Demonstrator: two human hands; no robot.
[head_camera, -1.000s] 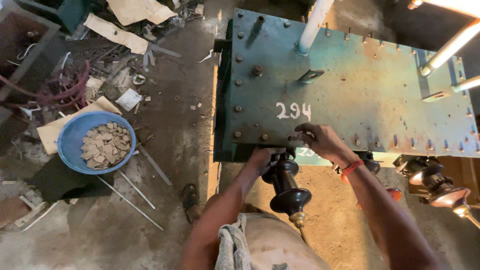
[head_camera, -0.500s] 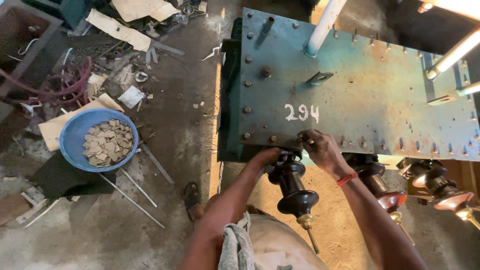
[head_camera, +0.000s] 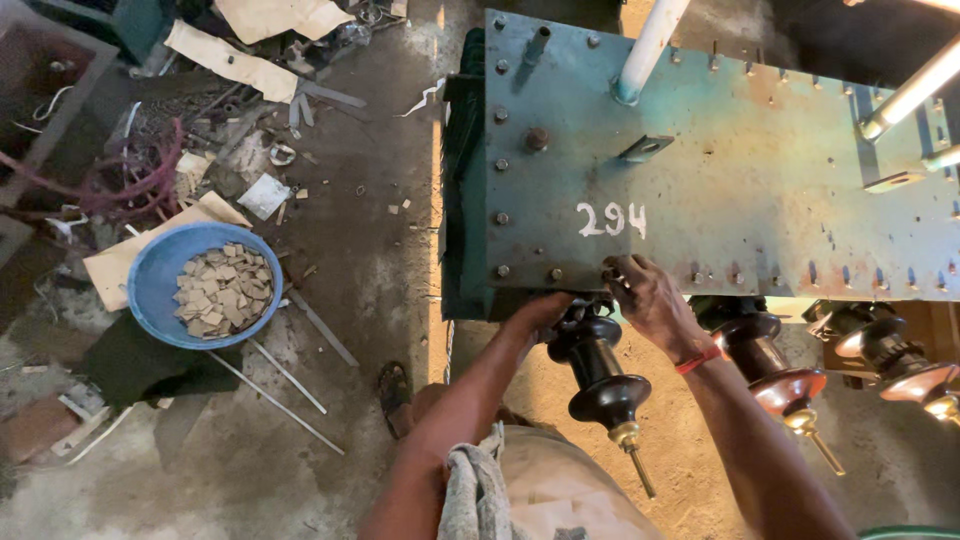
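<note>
Both hands have closed in on the dark bushing's base: left hand cups the flange, right hand fingertips pinch a fastener at the teal tank's edge, so mounting work continues.

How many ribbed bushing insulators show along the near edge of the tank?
3: a black insulator between both hands, a brown insulator just right, and a third insulator at far right; more may lie outside view.

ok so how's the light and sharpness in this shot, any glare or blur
Head view: sharp and evenly lit over the teal metal cover and both hands, left hand, right hand; white bars at top right glare out; top-right corner falls into shadow; no obvious motion blur.
</note>
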